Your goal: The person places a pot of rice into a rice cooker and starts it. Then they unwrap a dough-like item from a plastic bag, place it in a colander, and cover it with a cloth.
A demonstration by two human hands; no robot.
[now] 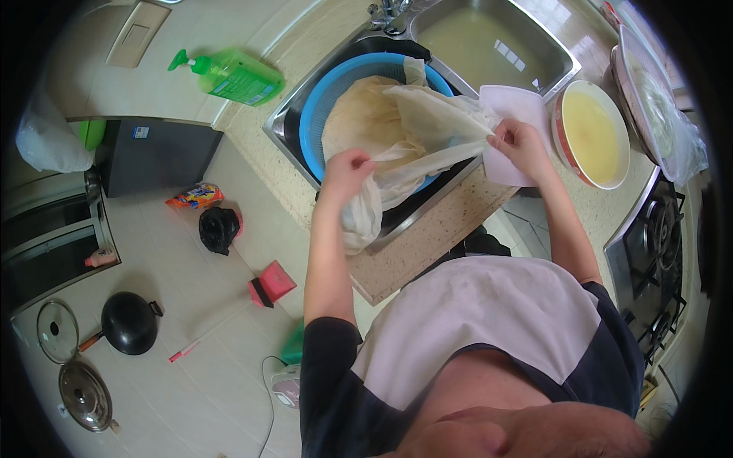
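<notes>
A pale, wet cloth [426, 114] lies bunched in a blue plastic colander basin [312, 109], which sits over the near sink bowl. My left hand [348, 174] pinches a fold of the cloth above the basin's near left side, and part of the cloth droops over the sink's edge below it. At the right, my right hand [518, 146] grips another edge between thumb and fingers, pulling it taut above a light purple plastic sheet or board [512, 106]. Whatever is under the folds in the basin is hidden.
Cloudy liquid fills the far steel sink bowl [475, 34], beside the faucet [392, 17]. A bowl of yellow liquid [592, 134] stands right, near stacked baskets [647, 97] and a gas stove [653, 240]. A green pump bottle [240, 77] is on the left.
</notes>
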